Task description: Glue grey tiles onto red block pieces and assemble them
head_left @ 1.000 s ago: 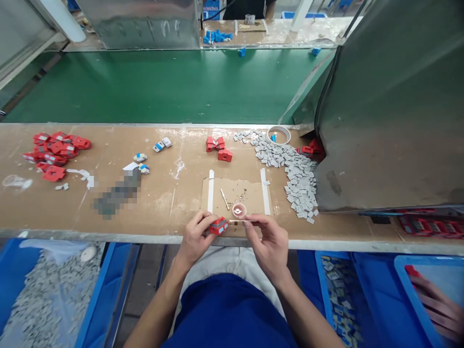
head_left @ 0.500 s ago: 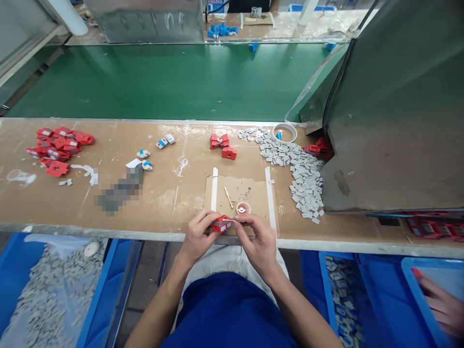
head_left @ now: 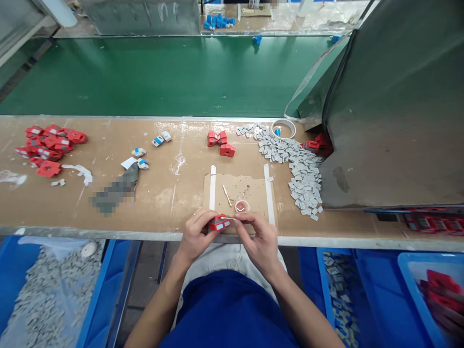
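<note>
My left hand (head_left: 195,233) holds a small red plastic part (head_left: 218,223) at the near edge of the bench. My right hand (head_left: 258,237) pinches a thin stick (head_left: 232,219) whose tip touches that part. Just beyond the hands, a small round cap with reddish paste (head_left: 241,206) sits on a cardboard pad (head_left: 239,188) taped to the bench. A second thin stick (head_left: 227,195) lies on the pad.
Grey chips (head_left: 299,169) are heaped right of the pad beside a tape roll (head_left: 283,128) and a metal housing (head_left: 391,111). Red parts lie behind the pad (head_left: 220,143) and far left (head_left: 49,145). A green conveyor (head_left: 163,77) runs behind. Blue bins (head_left: 43,290) stand below.
My right hand has brought the stick from beside the paste cap leftward onto the red part. The view has shifted slightly, and the other person's hand at lower right has gone.
</note>
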`<state>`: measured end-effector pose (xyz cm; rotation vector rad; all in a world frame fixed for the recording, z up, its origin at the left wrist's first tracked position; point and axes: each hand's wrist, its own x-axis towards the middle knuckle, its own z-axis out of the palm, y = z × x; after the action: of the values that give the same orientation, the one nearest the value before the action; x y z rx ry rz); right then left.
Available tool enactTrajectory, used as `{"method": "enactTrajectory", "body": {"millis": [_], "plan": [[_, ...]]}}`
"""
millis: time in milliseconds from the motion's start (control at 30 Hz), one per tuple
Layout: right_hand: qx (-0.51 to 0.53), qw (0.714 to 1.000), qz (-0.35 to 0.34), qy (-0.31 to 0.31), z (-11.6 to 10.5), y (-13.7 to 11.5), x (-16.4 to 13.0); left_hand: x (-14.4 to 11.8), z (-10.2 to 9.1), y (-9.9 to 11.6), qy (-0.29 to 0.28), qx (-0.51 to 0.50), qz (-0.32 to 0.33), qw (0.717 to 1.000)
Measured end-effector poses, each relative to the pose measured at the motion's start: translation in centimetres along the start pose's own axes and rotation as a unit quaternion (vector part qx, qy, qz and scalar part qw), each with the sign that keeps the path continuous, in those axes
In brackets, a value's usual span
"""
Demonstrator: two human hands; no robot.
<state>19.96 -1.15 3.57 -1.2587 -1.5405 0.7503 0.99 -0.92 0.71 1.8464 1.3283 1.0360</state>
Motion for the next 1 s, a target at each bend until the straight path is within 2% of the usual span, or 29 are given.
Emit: {"method": "enactTrajectory", "body": {"millis": [200,333,467,533,600,700,800,867,933,1000], "plan": [[-0.05,0.996,0.023,0.063,-2.6,1.4,0.7,0.0,-0.1,-0.2,-0.001,-0.011,-0.019,1.0],[-0.081,0.996,0.009,0.044,-2.3,3.0,0.7,0.0,-0.2,-0.3,-0.001,-0.018,-0.016,1.0],[-0.083,0.996,-0.012,0.012,-1.3,3.6,0.3,0.0,-0.3,-0.5,0.001,-0.018,-0.012,1.0],[-0.089,0.996,-0.024,0.001,-1.9,3.8,0.5,0.0,-0.3,-0.6,0.003,-0.025,-0.01,1.0],[-0.127,0.991,-0.03,0.009,-3.7,4.3,1.6,-0.1,-0.4,-0.7,0.002,-0.034,-0.013,0.999],[-0.258,0.965,-0.012,0.044,-7.8,6.2,5.1,-0.1,-0.4,-1.0,-0.001,-0.046,-0.01,0.999],[-0.373,0.928,0.016,0.003,-11.5,8.6,9.4,-0.2,-0.4,-1.4,0.0,-0.05,-0.001,0.999],[-0.441,0.895,0.031,-0.064,-12.7,9.8,11.8,-0.3,-0.4,-1.6,0.002,-0.047,0.0,0.999],[-0.482,0.868,0.036,-0.114,-13.0,10.5,13.3,-0.4,-0.4,-1.7,0.007,-0.047,-0.002,0.999],[-0.495,0.858,0.03,-0.135,-12.9,10.8,14.1,-0.5,-0.5,-1.7,0.011,-0.049,-0.003,0.999]]}}
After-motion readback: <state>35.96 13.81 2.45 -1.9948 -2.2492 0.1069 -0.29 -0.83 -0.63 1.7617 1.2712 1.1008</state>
